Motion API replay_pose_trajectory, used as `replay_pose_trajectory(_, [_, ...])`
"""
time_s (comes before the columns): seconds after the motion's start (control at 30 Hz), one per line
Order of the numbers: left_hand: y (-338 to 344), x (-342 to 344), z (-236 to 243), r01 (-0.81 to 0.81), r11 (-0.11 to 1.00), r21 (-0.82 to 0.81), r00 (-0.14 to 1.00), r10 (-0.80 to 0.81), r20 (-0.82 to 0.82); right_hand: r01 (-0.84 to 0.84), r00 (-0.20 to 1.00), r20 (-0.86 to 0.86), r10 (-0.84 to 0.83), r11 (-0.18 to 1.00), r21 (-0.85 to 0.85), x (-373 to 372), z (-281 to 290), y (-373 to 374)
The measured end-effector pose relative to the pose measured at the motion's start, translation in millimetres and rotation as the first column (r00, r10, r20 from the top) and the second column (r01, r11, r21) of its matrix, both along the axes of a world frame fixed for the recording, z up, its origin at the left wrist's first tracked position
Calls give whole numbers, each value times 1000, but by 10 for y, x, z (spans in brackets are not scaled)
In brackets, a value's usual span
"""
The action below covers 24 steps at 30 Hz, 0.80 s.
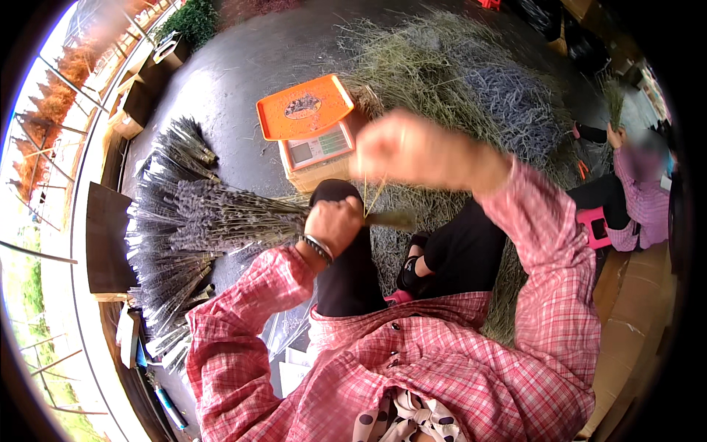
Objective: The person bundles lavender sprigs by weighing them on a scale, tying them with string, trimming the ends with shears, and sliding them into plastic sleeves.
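Dark floor, hands gripping lavender bunch

A pink-and-white checked shirt with dark buttons and long sleeves, black trousers, and a beaded bracelet at the left wrist.

Orange scale tray, pink-checked sleeves

Bright daylight from the left, strong fisheye bending at edges, raised right hand motion-blurred.
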<state>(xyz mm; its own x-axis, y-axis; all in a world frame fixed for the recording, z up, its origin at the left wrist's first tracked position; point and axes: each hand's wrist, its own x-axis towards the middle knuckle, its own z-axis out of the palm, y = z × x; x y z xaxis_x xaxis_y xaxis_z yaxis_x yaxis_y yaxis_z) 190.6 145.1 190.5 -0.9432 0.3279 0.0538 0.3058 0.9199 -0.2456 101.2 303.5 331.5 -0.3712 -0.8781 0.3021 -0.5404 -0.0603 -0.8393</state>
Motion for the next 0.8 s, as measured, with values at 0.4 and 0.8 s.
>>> replay_pose_trajectory(0.4, [-702, 132, 474, -342, 922, 180, 940, 332, 82, 46, 991, 130, -25, 985, -167, 758, -1147, 416])
replay_pose_trajectory(0.8, [-510, 143, 379, -205, 894, 397, 978, 177, 107, 69, 727, 686, -8, 996, -62, 877, -1729, 484])
